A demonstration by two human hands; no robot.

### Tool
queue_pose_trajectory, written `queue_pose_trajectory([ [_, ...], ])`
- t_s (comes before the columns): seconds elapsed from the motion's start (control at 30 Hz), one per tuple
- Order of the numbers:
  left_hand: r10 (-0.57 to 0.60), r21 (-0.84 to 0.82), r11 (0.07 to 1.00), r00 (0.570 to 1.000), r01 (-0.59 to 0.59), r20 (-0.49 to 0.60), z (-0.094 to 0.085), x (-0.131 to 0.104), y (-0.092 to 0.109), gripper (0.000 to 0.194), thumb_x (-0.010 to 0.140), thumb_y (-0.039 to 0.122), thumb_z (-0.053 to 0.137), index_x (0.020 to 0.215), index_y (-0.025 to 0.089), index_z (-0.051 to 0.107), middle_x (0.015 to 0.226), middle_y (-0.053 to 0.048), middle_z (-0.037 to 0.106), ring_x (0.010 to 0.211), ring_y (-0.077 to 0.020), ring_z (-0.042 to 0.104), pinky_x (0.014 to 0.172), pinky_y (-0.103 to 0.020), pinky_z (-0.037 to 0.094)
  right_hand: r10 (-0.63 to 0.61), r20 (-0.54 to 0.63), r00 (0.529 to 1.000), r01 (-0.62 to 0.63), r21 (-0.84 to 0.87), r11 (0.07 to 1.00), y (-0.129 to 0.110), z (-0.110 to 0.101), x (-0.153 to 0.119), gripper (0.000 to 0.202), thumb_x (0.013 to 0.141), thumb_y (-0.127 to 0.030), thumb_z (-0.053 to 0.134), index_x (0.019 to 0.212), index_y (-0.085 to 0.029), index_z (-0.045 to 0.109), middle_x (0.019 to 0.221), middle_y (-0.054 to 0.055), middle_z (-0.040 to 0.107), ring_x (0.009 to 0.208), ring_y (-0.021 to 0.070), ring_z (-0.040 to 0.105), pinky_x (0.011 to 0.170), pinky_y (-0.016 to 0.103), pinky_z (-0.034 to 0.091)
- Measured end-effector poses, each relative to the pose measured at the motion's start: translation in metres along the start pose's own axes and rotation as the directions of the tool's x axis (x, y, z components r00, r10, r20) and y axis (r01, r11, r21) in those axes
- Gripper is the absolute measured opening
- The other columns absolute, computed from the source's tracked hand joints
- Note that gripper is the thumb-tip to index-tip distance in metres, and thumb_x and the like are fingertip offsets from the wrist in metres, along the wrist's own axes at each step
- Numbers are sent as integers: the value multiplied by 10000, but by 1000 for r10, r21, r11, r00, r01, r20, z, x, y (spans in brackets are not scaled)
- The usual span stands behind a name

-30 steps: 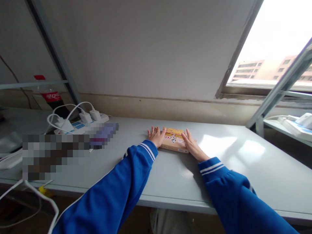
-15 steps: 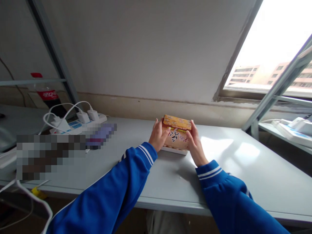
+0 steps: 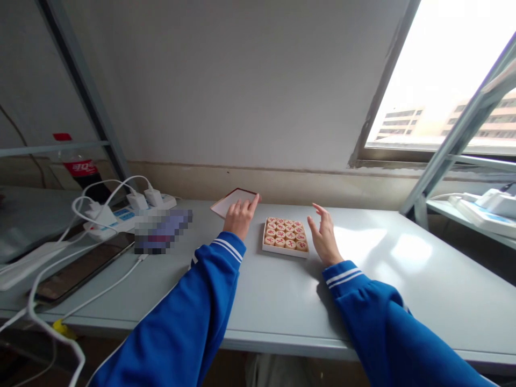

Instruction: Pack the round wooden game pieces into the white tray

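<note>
A shallow white box (image 3: pixel 285 251) sits on the grey table, filled with rows of round wooden pieces (image 3: pixel 286 235) marked with red characters. To its left, my left hand (image 3: pixel 241 215) is on the box lid (image 3: pixel 234 201), whose pale inside faces up and whose lower part is hidden by the fingers. My right hand (image 3: pixel 324 234) is held just right of the box, fingers apart, with nothing in it.
At the left are a power strip (image 3: pixel 161 202) with plugs and white cables, a dark phone (image 3: pixel 86 266), a blurred purple item (image 3: pixel 165 231) and a cola bottle (image 3: pixel 83 166). Metal frames (image 3: pixel 439 142) and a wall bound the grey table (image 3: pixel 278 301).
The lid has come off the box and moved left with my left hand, uncovering the pieces. My right hand has let go of the box and opened beside it.
</note>
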State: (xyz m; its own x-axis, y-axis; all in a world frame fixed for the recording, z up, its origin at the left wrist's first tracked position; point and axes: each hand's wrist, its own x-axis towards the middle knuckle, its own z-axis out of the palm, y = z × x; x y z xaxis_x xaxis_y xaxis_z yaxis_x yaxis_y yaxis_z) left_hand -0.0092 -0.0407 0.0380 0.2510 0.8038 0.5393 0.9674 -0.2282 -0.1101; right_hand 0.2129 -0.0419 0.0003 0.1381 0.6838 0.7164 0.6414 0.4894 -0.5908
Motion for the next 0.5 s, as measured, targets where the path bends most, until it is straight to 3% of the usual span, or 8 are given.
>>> queue_pose_trajectory([
  [0.1,-141,110,987,964,119,225,17,2,-13,522,787,42,301,1288,179,350,941,-148,607,854,-232,584,756,-366,398,104,90,990,-107,30,994,25,8,10,397,781,-402,387,1065,-151,503,1078,128,533,969,235,504,859,451,388],
  [0.17,-212,103,976,935,190,284,26,1,-17,425,818,153,338,1233,139,425,916,-167,616,844,-268,583,756,-407,396,133,202,970,-144,42,989,32,11,14,347,775,-381,392,986,-160,555,1034,115,571,923,225,532,839,425,406],
  [0.27,-209,31,978,969,207,132,33,0,-17,468,806,366,411,1207,128,447,1123,-193,539,1062,-333,464,907,-511,281,160,364,918,-183,31,983,32,13,17,290,771,-351,409,892,-179,609,953,88,620,868,206,565,813,374,425],
  [0.33,-158,-94,983,987,155,-18,33,1,-11,417,821,334,389,1185,145,466,1238,-161,460,1149,-303,387,974,-495,220,178,428,886,-211,30,977,28,13,16,272,763,-336,431,869,-179,626,913,81,638,836,199,580,777,347,444],
  [0.4,-105,-280,957,988,69,-115,34,5,-2,352,840,249,338,1135,152,504,1231,-122,471,1134,-240,410,986,-419,263,194,454,870,-241,48,969,25,12,16,266,753,-325,458,880,-169,632,900,81,646,824,193,587,749,327,456],
  [0.5,-70,-546,838,992,2,-104,40,14,13,341,836,176,309,1078,118,541,1133,-102,545,1072,-176,468,959,-311,338,215,467,858,-278,69,958,22,10,17,256,735,-307,498,888,-155,637,892,81,653,813,185,593,732,307,466],
])
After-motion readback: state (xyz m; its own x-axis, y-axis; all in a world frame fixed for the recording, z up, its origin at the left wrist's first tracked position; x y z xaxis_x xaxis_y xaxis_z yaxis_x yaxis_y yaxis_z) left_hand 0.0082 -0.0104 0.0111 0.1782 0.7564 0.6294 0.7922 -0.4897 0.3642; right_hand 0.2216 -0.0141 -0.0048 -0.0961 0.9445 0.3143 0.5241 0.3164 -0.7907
